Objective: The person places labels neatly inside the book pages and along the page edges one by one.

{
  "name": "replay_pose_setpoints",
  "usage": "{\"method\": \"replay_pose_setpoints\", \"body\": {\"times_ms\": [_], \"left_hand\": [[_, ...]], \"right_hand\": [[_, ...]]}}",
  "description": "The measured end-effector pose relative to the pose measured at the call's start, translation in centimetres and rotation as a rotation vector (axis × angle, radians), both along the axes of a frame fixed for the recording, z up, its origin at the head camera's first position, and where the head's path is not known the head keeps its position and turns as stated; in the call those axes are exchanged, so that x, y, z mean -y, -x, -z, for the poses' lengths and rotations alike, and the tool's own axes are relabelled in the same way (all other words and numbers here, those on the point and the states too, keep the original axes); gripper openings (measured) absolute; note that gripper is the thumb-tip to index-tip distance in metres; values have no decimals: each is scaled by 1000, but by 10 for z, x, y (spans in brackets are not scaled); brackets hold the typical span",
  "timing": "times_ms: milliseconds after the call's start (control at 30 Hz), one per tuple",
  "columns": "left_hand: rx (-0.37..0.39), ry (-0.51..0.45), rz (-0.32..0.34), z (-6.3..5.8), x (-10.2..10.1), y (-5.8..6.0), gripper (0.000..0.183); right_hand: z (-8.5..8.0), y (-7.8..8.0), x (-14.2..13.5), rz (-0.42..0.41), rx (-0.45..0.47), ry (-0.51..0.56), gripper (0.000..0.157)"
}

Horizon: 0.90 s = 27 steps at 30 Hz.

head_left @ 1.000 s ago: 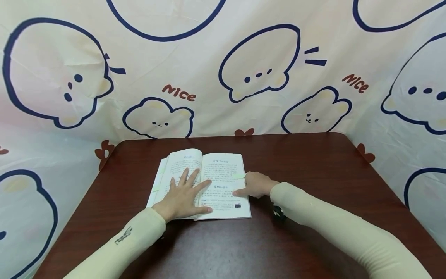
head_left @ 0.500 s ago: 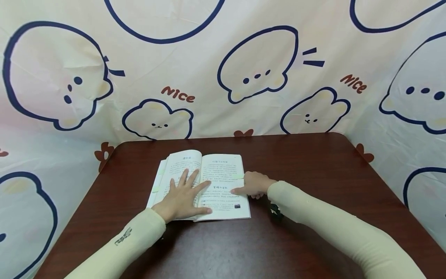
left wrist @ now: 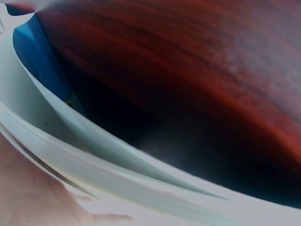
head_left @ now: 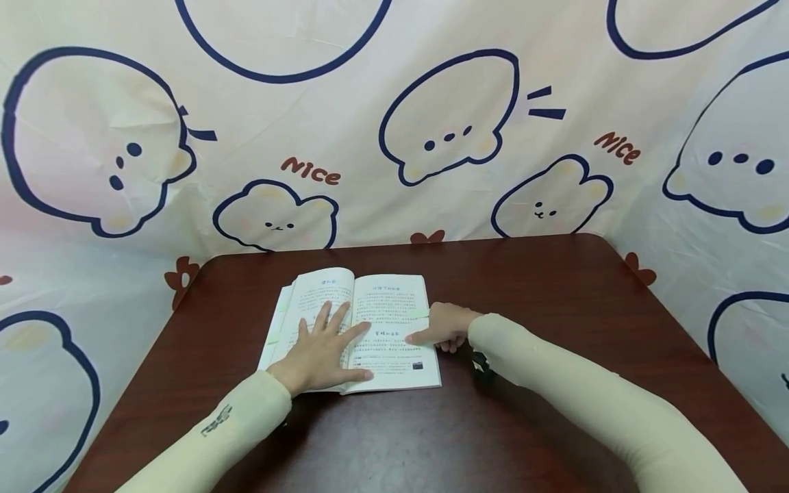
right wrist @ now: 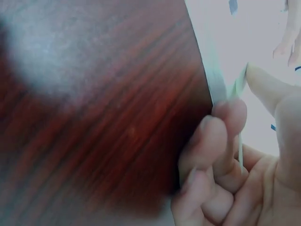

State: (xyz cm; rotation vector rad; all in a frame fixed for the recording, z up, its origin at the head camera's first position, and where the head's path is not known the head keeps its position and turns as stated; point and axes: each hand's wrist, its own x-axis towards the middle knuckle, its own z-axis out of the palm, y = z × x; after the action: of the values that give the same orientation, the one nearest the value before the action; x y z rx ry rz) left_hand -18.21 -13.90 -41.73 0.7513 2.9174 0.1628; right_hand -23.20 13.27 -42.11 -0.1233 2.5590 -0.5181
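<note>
An open book (head_left: 391, 294) with printed pages lies on the dark brown table. My left hand (head_left: 317, 356) rests spread over its left page and centre fold, thumb reaching onto the right page. At the right edge my right hand (head_left: 446, 325) pinches the page edge, thumb on top and the other fingers curled at the side. The right wrist view shows the thumb (right wrist: 268, 89) over the page and a thin pale green strip (right wrist: 239, 84) by its tip. Pale green sticky tabs show at both page sides, one being the right tab (head_left: 418, 313).
The brown wooden table (head_left: 524, 274) reaches back to a cream cloth backdrop (head_left: 357, 123) with cartoon outlines, which also stands at both sides. In the left wrist view a blue piece (left wrist: 40, 59) shows under the book's curled pages.
The right hand has shifted slightly left along the page edge. The left hand keeps its place on the book. The whole head view has drifted a little.
</note>
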Motion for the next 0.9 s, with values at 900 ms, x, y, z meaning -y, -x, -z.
{"method": "replay_pose_setpoints", "body": {"times_ms": [900], "left_hand": [[-17,-12,-4,2,1,1,91]], "right_hand": [[-11,-2,2,41,56,17,45]]}}
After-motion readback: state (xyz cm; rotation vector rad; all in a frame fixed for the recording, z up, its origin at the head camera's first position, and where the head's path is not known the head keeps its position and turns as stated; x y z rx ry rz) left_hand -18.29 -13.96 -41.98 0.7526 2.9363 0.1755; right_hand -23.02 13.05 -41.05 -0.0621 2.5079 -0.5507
